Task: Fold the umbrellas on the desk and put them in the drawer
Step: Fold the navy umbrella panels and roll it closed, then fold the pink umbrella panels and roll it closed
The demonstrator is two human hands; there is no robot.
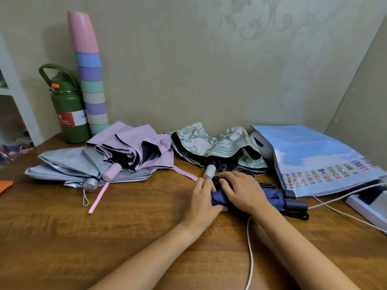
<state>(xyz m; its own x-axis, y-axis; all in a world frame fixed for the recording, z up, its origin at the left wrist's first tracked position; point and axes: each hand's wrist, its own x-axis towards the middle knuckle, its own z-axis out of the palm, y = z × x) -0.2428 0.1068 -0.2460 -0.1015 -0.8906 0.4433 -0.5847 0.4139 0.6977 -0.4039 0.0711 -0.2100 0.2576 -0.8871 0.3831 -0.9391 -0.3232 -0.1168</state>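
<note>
L hand + R hand | both clasp navy umbrella | on desk

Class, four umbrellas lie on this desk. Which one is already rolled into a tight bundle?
The navy umbrella, under both hands. The grey, lilac and floral ones still lie with their canopies loose and spread.

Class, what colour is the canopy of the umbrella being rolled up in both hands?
Navy blue umbrella, with a black handle; it shows best, and only, in the head view.
</note>
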